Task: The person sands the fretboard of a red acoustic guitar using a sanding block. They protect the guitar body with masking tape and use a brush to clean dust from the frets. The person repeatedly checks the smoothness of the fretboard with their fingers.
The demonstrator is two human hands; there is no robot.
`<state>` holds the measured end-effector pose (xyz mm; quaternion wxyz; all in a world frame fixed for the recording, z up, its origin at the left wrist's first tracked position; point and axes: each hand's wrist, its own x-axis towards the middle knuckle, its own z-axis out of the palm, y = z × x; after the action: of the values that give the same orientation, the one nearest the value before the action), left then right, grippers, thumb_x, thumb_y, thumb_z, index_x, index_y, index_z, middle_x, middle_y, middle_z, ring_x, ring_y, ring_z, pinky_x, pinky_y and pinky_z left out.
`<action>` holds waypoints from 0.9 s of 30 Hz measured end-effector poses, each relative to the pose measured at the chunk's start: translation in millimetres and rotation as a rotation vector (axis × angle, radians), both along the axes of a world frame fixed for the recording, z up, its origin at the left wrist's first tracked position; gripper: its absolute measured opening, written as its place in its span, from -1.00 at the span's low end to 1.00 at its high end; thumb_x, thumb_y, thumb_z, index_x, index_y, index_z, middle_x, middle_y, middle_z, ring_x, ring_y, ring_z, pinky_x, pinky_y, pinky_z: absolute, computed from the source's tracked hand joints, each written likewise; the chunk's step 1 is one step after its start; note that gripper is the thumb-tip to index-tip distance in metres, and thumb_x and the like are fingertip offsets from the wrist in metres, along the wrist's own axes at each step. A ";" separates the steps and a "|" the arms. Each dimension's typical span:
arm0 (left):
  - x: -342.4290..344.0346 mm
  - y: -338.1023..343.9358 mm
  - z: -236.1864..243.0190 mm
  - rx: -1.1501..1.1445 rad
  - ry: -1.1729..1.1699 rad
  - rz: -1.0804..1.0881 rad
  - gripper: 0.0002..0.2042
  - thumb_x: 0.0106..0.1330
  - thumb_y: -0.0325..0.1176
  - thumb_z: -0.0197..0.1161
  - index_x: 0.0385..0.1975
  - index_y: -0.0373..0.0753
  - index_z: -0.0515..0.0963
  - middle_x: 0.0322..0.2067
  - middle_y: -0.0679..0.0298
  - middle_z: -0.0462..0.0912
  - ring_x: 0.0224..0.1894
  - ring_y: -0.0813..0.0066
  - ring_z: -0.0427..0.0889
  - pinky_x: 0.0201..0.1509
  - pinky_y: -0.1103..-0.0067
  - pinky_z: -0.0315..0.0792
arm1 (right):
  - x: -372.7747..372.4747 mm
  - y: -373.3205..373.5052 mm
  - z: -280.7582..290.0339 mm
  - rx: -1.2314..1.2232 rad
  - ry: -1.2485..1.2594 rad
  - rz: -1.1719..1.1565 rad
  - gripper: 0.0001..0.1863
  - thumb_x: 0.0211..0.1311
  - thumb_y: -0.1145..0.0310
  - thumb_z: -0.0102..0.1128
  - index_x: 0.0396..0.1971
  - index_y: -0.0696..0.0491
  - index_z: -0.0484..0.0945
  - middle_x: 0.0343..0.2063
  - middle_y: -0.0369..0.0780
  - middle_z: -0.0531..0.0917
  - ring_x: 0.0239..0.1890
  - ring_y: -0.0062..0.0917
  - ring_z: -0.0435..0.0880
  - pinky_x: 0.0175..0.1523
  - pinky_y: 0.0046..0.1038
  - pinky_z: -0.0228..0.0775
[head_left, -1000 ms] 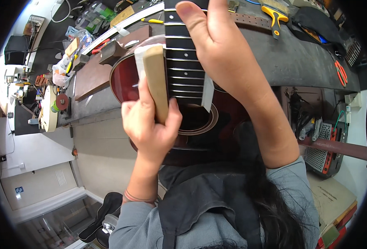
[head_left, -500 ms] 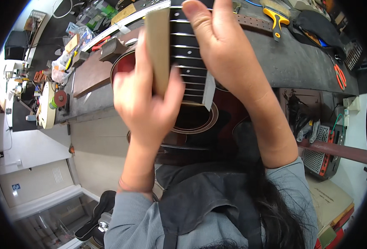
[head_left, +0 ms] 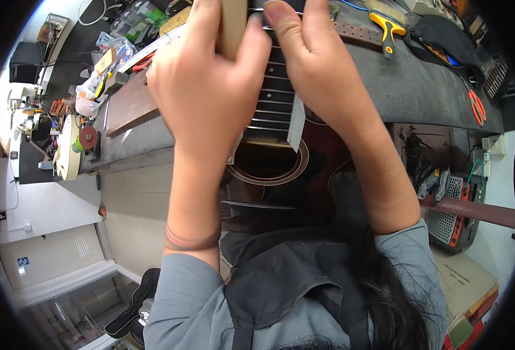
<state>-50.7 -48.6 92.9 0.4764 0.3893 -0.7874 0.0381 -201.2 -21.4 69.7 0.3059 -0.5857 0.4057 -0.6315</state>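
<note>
A dark red acoustic guitar (head_left: 322,153) lies across in front of me, its black fretboard (head_left: 276,96) pointing away. Pale tape (head_left: 297,121) runs along the right edge of the fretboard's near end, above the round soundhole. My left hand (head_left: 208,87) is closed around a long pale wooden block (head_left: 232,32), which lies along the left side of the fretboard; its far end is out of the picture. Up on the far part of the neck, my right hand (head_left: 318,67) grips from the right with its thumb over the frets. Its other fingers are mostly hidden.
The dark workbench (head_left: 420,96) stretches behind the guitar. On it are a yellow-handled brush (head_left: 388,29), a black bag (head_left: 444,44), red-handled pliers (head_left: 477,107) and a brown board (head_left: 132,105). A disc-shaped red tool (head_left: 87,137) stands at the left.
My left hand has slid away from me along the neck, carrying the wooden block up past the picture's top edge. My right hand stays almost in place on the neck.
</note>
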 end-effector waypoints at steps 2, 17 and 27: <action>-9.3 -3.3 13.9 0.199 0.166 -0.068 -0.56 0.46 -0.31 0.46 0.27 -0.37 0.68 -0.32 0.30 0.78 -0.37 0.73 0.57 -0.23 0.65 0.49 | 2.7 7.4 4.3 -0.010 -0.032 -0.009 -0.38 0.83 0.19 -0.02 0.54 0.34 0.09 0.18 0.16 0.66 0.24 -0.15 0.71 0.34 -0.24 0.52; 37.5 38.7 -32.3 0.388 0.485 -0.206 -0.38 0.37 -0.52 0.47 0.45 -0.43 0.51 -0.16 0.17 0.84 -0.23 0.58 0.73 -0.06 0.62 0.59 | 4.8 -1.0 -5.5 -0.065 -0.013 -0.038 -0.43 0.85 0.15 -0.05 0.53 0.24 0.15 0.18 0.07 0.64 0.24 -0.25 0.66 0.39 -0.27 0.46; 31.6 20.8 -45.6 -0.096 -0.034 -0.001 -0.23 0.17 -0.36 0.55 0.48 -0.36 0.55 -0.38 0.20 0.79 -0.45 0.33 0.66 -0.19 0.43 0.44 | 4.0 -2.5 -5.4 0.022 -0.070 -0.007 -0.36 0.84 0.16 -0.04 0.53 0.36 0.09 0.15 0.11 0.65 0.20 -0.24 0.70 0.32 -0.28 0.52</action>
<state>-19.1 -27.8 47.4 0.4809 0.3648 -0.7930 0.0823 -197.2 -23.9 64.3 0.3239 -0.5584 0.4037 -0.6484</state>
